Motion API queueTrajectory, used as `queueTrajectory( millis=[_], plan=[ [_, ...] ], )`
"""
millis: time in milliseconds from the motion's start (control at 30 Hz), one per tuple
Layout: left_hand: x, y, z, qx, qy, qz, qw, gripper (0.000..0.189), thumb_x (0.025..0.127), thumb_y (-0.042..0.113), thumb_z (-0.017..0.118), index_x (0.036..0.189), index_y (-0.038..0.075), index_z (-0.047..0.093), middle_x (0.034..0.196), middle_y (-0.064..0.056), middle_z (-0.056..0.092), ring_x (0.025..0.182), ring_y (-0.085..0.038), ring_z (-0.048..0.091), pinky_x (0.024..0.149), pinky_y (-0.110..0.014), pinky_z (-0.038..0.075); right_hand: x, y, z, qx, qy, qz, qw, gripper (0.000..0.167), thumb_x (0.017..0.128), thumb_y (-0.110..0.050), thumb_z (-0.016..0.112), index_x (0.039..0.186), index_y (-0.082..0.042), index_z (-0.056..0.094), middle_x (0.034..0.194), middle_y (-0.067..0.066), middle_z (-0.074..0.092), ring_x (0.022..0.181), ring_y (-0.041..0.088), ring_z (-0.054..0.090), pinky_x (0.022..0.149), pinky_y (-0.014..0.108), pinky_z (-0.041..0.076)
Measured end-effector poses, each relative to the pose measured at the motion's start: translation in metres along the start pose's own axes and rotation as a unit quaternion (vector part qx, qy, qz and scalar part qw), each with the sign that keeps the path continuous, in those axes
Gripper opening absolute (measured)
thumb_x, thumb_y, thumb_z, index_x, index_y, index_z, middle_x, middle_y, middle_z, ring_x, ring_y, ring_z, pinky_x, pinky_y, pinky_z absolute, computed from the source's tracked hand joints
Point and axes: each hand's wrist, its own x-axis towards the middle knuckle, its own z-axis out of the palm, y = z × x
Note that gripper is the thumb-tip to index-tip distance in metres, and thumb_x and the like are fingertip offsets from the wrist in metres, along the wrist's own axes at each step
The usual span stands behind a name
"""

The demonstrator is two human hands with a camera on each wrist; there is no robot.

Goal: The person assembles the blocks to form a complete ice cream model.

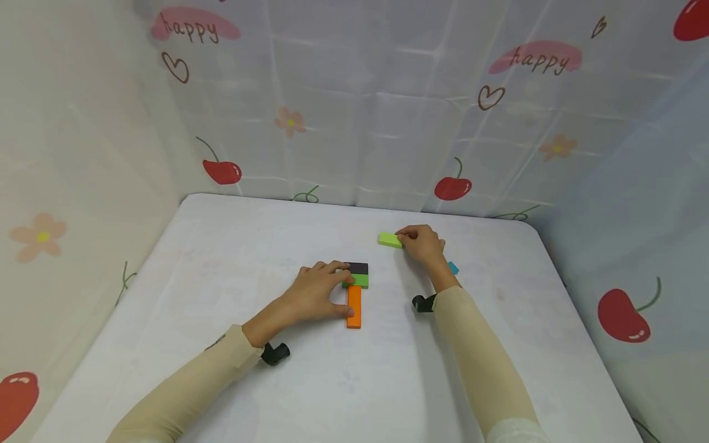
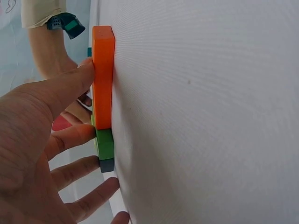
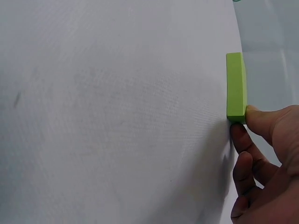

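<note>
Key relation: lime-green block (image 1: pixel 390 240) sits off the fingertips of the right hand (image 1: pixel 423 245), pointing left, long axis roughly crosswise with its right end dipping a bit toward the person. Right hand is the near one; left hand (image 1: pixel 312 295) is well apart, down at the group

Right hand: narrow, thumb and index finger pinching the lime-green block by its right end. Can't tell if the block is clear of the tabletop (image 1: pixel 498 258) or lying on it

Left hand: spread wide, thumb touching the orange block (image 1: pixel 354 311), index finger on the green block (image 1: pixel 360 281); steadying them, I'd judge

Group: orange block's long axis runs toward/away from the person, green block crosswise at its far end, black block (image 1: pixel 359 268) right behind green. Lime-green block is farther out and to the right of that, near parallel to green and black, so little yaw to correct if it goes alongside. Blue piece (image 1: pixel 453 267) shows just beside the right wrist, partly hidden
</note>
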Motion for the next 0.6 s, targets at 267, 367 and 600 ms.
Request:
queueTrajectory(
  millis=[267,367,600],
  plan=[
    [0.001,0.001,-0.001,-0.005,-0.005,-0.001,1.0,0.061,0.086,0.063,0.084,0.137,0.033,0.068,0.165,0.004,0.05,0.142,-0.03,0.053,0.106,-0.059,0.044,-0.001,-0.005,0.004,0.002,0.0,-0.003,1.0,0.028,0.11,-0.033,0.062,0.126,-0.019,0.08,0.126,0.011,0.077,0.127,0.035,0.06,0.114,0.062,0.028],
    [0.0,0.001,-0.001,-0.003,-0.004,-0.003,1.0,0.061,0.086,0.063,0.084,0.137,0.033,0.068,0.165,0.004,0.05,0.142,-0.03,0.053,0.106,-0.06,0.044,0.0,-0.009,0.008,0.006,-0.001,-0.005,1.0,0.027,0.109,-0.033,0.062,0.125,-0.019,0.08,0.126,0.01,0.077,0.127,0.035,0.06,0.116,0.063,0.027],
    [0.001,0.001,-0.002,0.004,-0.009,-0.005,0.9999,0.063,0.086,0.066,0.083,0.139,0.033,0.068,0.166,0.003,0.05,0.145,-0.032,0.052,0.108,-0.061,0.044,0.004,-0.013,0.016,0.008,0.0,-0.022,0.9997,0.026,0.109,-0.032,0.063,0.124,-0.02,0.08,0.123,0.008,0.078,0.125,0.032,0.062,0.117,0.065,0.027]
  ],
)
